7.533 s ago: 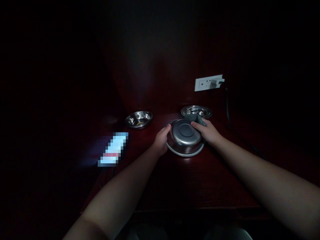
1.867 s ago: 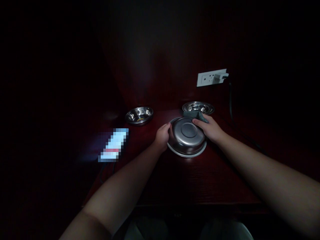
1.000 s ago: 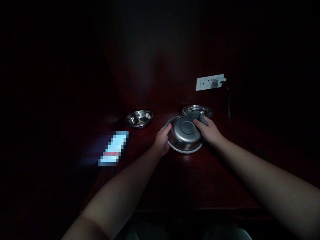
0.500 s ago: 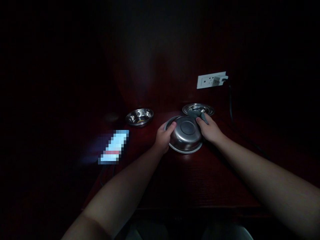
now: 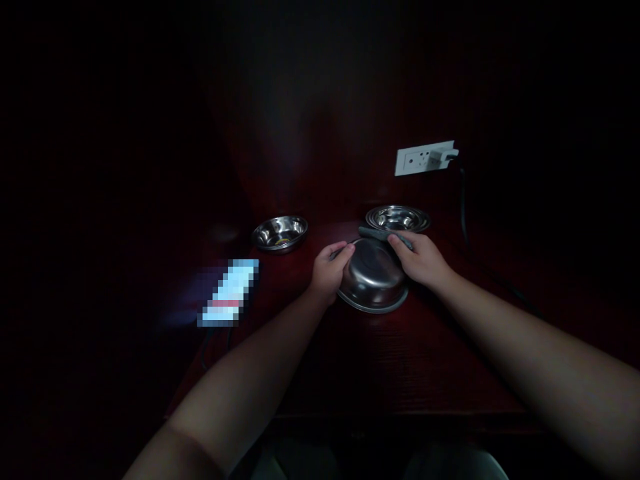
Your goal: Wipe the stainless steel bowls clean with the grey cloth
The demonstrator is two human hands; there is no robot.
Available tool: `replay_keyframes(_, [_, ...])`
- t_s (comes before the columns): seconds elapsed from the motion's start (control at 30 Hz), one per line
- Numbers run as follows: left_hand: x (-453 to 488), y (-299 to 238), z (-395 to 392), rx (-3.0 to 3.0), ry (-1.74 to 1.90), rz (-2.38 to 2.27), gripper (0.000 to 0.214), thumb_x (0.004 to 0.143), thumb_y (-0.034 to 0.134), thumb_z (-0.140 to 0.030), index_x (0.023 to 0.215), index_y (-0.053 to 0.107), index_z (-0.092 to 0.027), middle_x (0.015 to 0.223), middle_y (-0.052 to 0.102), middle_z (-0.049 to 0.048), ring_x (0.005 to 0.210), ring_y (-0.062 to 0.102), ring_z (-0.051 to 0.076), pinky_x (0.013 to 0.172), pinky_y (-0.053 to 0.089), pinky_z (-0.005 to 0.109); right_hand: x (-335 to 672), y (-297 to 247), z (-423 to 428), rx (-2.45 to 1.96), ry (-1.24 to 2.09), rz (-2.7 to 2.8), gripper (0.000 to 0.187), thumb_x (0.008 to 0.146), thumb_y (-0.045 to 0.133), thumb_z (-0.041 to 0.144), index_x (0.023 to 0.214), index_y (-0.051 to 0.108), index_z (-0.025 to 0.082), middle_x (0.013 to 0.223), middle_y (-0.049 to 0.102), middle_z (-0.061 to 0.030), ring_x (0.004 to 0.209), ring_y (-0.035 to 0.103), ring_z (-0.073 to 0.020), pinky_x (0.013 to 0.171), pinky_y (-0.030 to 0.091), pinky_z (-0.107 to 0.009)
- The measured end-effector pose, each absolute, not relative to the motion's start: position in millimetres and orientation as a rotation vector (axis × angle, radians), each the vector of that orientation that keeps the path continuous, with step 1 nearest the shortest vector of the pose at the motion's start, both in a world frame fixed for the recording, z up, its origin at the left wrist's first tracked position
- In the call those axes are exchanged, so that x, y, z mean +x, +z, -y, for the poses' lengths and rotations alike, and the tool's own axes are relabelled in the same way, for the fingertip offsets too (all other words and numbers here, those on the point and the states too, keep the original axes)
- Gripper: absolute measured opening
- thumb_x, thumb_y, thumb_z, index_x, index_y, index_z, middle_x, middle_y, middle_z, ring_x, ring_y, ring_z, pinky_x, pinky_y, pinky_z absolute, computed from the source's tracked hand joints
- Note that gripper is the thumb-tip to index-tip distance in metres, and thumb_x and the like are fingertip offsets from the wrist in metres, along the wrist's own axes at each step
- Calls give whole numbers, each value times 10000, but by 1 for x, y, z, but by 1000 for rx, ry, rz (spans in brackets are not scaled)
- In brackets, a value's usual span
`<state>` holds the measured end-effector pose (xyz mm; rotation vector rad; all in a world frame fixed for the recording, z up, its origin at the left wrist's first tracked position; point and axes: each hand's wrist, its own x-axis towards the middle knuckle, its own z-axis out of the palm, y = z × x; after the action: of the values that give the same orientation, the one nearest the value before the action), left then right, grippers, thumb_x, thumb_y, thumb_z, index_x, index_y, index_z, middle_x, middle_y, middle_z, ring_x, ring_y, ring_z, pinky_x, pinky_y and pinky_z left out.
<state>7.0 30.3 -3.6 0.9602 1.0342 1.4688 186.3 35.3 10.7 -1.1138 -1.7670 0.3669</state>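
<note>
A steel bowl (image 5: 373, 277), bottom side up and tilted, is held over the dark red table. My left hand (image 5: 330, 270) grips its left rim, thumb on the outside of the wall. In my right hand (image 5: 420, 257) is a dark grey cloth (image 5: 375, 233), pinched under the thumb and lying along the bowl's far edge. The fingers of the right hand below the cloth are partly hidden. Just behind the right hand stands a stack of shiny steel bowls (image 5: 397, 217).
Another steel bowl (image 5: 280, 235) with a yellow mark inside sits at the back left. A lit phone (image 5: 230, 293), blurred, is at the table's left edge. On the back wall a white socket (image 5: 425, 159) holds a plug, its black cable (image 5: 464, 207) running down to the right.
The bowl has tipped so its base faces more away from me and its near rim is lower. The cloth has shifted left along its far edge with my right hand.
</note>
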Motion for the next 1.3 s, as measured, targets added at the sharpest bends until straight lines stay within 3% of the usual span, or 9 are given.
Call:
replay_keyframes(0.3, [9,-9,-34,975,1490,-983,244,697,697,-310,889,669,-162,931,687,81,886,623,189,879,449,349,184,13,-31,-1018,513,1845,359,893,427,393,1157,626,255,1151,658,-17,1095,584,-240,996,399,-458])
replay_keyframes(0.6, [12,-10,-37,964,1479,-960,141,810,551,-241,830,669,-166,950,691,67,898,622,173,901,436,340,186,16,-25,-937,418,1994,374,899,433,389,1197,599,235,1283,572,-39,1217,494,-237,1081,312,-460])
replay_keyframes(0.9, [13,-13,-38,927,1489,-935,119,788,581,-254,808,663,-170,808,687,40,798,613,164,855,442,326,182,25,-17,-831,358,2138,364,896,425,336,1227,569,289,1314,544,6,1273,429,-230,1095,286,-476])
replay_keyframes(1.0, [13,-13,-38,939,1488,-941,127,782,586,-259,814,668,-167,837,688,53,817,617,177,865,438,337,183,25,-17,-888,282,2166,451,832,535,359,1274,527,271,1370,487,-22,1279,418,-265,1076,306,-493])
replay_keyframes(1.13, [12,-12,-37,956,1486,-952,130,792,560,-237,812,667,-167,860,689,61,838,621,184,876,437,352,183,22,-18,-1012,153,2074,633,739,639,396,1307,493,158,1390,453,-113,1274,419,-290,1075,316,-469])
replay_keyframes(1.3, [12,-9,-35,954,1477,-955,129,787,547,-191,781,674,-172,878,691,51,888,613,171,922,415,336,182,15,-24,-1106,276,1997,497,791,586,360,1255,548,186,1304,546,-97,1210,495,-281,1052,342,-496])
